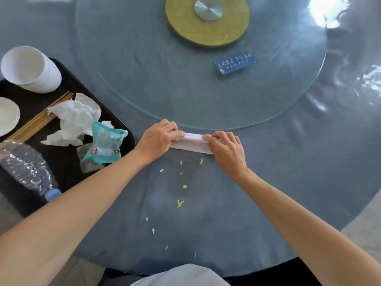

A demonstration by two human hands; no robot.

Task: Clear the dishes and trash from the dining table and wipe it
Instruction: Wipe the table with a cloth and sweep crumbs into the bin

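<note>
Crumbs (180, 203) are what we have left to deal with: small yellow bits lie scattered on the grey-blue tablecloth (237, 213) nearest us, from close to the table's edge up towards our hands. Just beyond them we hold a folded white napkin (192, 142) flat on the cloth, our left hand (158, 139) pinching one end and our right hand (226, 146) pinching the other, fingers curled over its upper edge. We judge the clearing as good as done and the wiping barely begun.

To the left, a black tray (68, 162) overhangs the table's edge and carries the cleared things: a crushed plastic bottle (28, 168), a teal snack wrapper (106, 145), crumpled tissues (72, 118), wooden chopsticks (39, 118), a white plate (8, 116) and stacked white bowls (31, 69). Farther off sits the glass turntable (154, 75), bearing a small blue sign (235, 63) and a gold hub (207, 20). Glare brightens the far right; pale floor shows at the near corners.
</note>
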